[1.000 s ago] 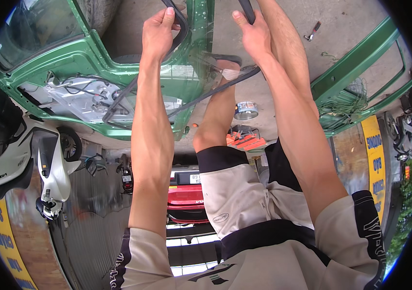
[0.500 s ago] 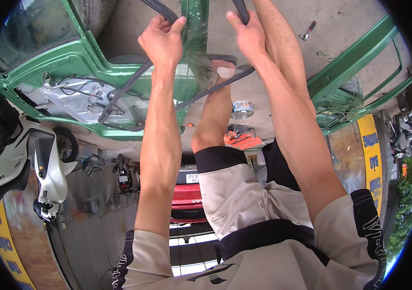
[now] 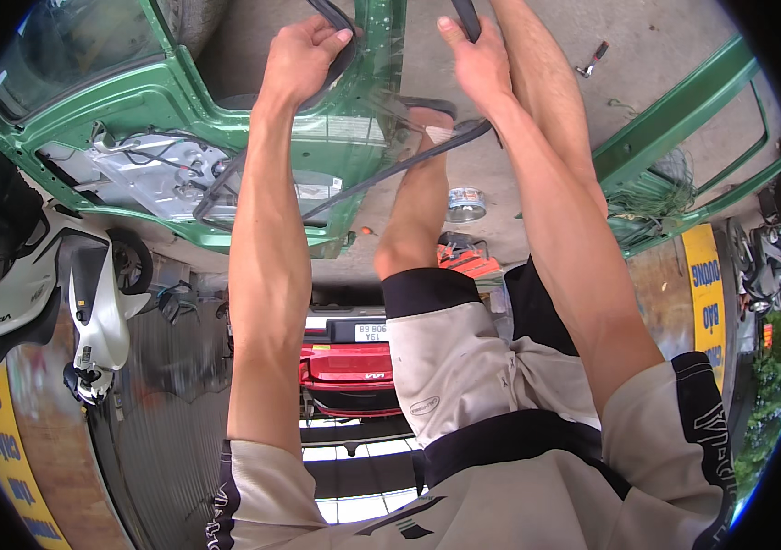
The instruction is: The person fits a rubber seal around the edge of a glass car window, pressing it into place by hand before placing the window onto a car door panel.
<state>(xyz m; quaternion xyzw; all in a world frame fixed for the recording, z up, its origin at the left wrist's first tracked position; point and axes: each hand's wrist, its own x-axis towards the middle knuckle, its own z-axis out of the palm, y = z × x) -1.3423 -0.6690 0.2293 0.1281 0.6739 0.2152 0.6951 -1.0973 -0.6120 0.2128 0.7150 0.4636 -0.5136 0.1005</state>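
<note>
A long black rubber seal strip (image 3: 399,167) runs in loose loops in front of a green car door (image 3: 184,101). My left hand (image 3: 303,60) is closed on the strip near the upper edge, thumb pressed against it, where it bends down past the fingers. Another stretch of the strip is gripped by my right hand (image 3: 482,64), fingers wrapped round it and thumb up. One slack loop hangs by the door's inner panel, partly behind my left forearm. What looks like clear plastic film overlaps the door's edge between my hands. The strip's upper parts leave the view.
A second green frame (image 3: 675,119) stands at right, with tangled green cord (image 3: 652,192) on it. On the floor are a screwdriver-like tool (image 3: 594,59), a roll of tape (image 3: 465,204) and an orange item (image 3: 468,257). A white motorbike (image 3: 88,293) and a red car (image 3: 354,367) are parked nearby.
My left hand has shifted slightly left and tilted, and the strip now curves down along its right side. My right hand keeps its grip. The whole view has shifted a little.
</note>
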